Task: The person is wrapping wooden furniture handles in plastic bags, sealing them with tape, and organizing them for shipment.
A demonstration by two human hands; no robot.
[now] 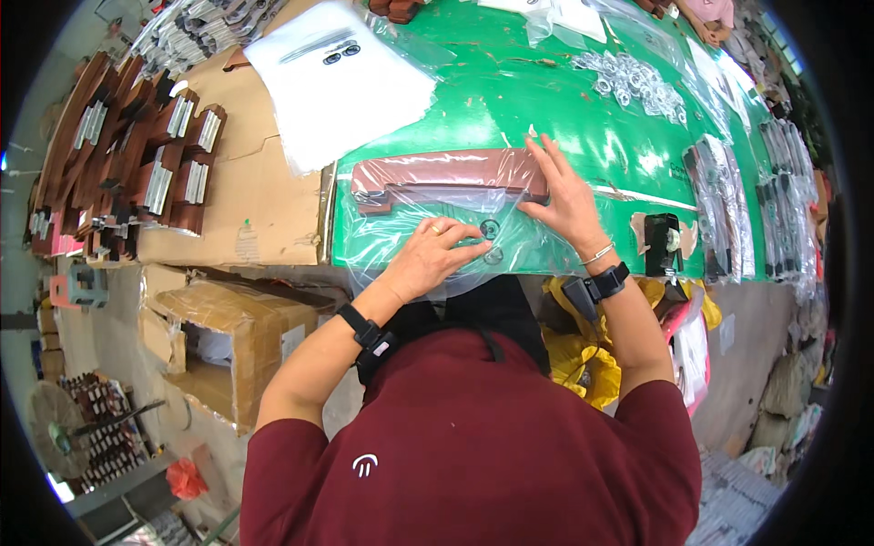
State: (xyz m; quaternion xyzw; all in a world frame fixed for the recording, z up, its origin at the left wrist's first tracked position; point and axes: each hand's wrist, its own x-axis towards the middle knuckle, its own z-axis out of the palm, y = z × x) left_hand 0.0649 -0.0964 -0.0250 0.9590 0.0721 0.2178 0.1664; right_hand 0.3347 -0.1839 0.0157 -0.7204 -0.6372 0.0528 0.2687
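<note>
A reddish-brown, handle-like wooden piece (pixel 446 170) lies lengthwise inside a clear plastic bag (pixel 401 238) on the green table cover. Below its right half, two small dark-rimmed rings (pixel 492 229) show through the film. My left hand (pixel 431 257) is at these rings, thumb and forefinger drawn close together on the plastic; whether a ring is between them is hard to see. At the wood's right end, my right hand (pixel 566 202) is open, fingers spread upward and thumb apart, touching the bag's edge.
Flat clear bags with two dark rings on top form a white stack (pixel 341 86). Loose rings (pixel 628 84) lie in a heap farther right. Brown wooden pieces (pixel 127 146) are piled at left on cardboard. A black holder (pixel 662 244) and packed bundles (pixel 715 205) stand right.
</note>
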